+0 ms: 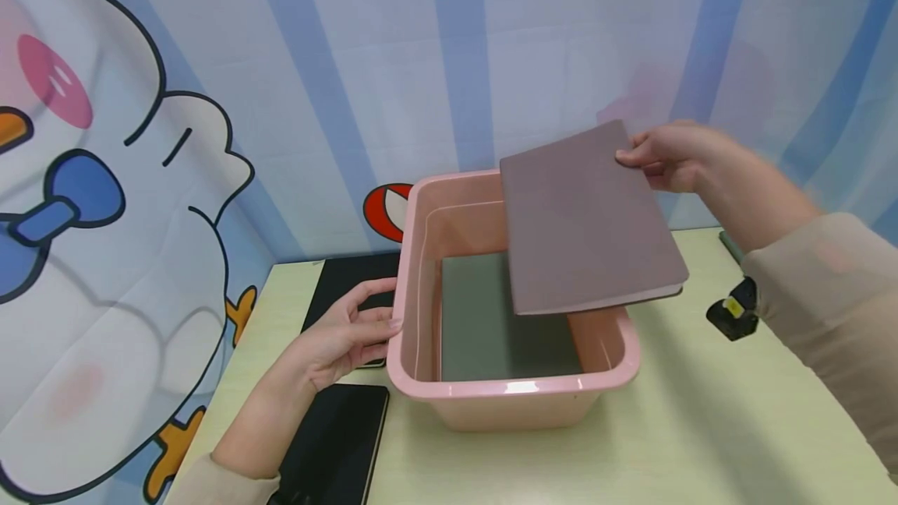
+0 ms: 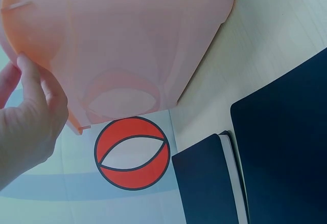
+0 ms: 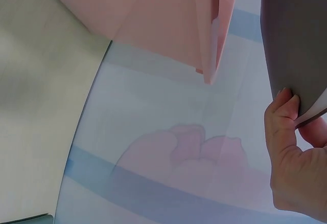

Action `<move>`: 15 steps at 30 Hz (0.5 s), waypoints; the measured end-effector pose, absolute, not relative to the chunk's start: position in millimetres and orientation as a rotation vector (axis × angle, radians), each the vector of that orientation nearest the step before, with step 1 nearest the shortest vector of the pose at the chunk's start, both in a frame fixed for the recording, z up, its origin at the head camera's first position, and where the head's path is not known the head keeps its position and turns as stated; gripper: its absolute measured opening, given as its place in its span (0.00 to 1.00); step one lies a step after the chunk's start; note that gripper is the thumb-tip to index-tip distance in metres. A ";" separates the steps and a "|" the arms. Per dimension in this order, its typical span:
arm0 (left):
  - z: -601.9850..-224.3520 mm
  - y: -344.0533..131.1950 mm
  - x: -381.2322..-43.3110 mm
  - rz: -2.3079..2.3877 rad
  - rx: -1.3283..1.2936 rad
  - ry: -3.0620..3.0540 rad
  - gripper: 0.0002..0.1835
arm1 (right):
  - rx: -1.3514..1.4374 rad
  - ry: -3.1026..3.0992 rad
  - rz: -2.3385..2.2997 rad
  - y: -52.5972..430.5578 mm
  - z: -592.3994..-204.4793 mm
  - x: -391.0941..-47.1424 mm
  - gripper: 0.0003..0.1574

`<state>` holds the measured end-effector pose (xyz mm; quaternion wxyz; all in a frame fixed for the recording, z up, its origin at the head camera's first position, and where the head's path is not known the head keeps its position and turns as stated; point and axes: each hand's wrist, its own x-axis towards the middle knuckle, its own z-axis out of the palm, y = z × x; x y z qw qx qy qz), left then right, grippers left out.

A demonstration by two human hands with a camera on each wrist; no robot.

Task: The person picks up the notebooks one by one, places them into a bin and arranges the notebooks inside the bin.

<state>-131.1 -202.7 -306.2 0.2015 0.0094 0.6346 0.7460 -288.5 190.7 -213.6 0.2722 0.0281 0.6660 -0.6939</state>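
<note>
My right hand (image 1: 673, 154) pinches a mauve-brown notebook (image 1: 589, 224) by its upper right corner, thumb on the cover. The notebook is tilted over the right part of a pink plastic basin (image 1: 519, 390). In the right wrist view, the fingers and thumb stand on opposite sides of its corner. My left hand (image 1: 351, 330) holds the basin's left rim, as the left wrist view also shows. Inside the basin, a grey-green notebook (image 1: 484, 318) lies flat, partly hidden by the brown one.
Two black notebooks lie left of the basin, one near (image 1: 330, 443) and one farther back (image 2: 209, 178). A dark green item (image 1: 731, 246) shows at the table's right. Beside the right sleeve is a small black device (image 1: 733, 309). A patterned curtain (image 1: 561, 45) hangs behind the table.
</note>
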 end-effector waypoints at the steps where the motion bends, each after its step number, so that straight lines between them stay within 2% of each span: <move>1: -306.2 -202.8 -131.0 2.084 0.024 1.771 0.34 | 0.072 1.789 -1.864 187.6 -213.0 -288.5 0.14; 8: -305.4 -202.9 -132.0 2.079 0.027 1.759 0.33 | 0.102 1.785 -1.865 165.5 -208.1 -288.0 0.17; 12: -304.9 -202.5 -133.3 2.075 0.029 1.756 0.34 | 0.131 1.811 -1.873 156.7 -205.2 -287.5 0.08; 13: -304.9 -202.6 -133.3 2.074 0.027 1.756 0.34 | 0.138 1.808 -1.872 154.5 -204.5 -287.3 0.12; 15: -304.9 -202.8 -133.2 2.072 0.028 1.752 0.34 | 0.151 1.822 -1.871 150.0 -203.5 -286.6 0.28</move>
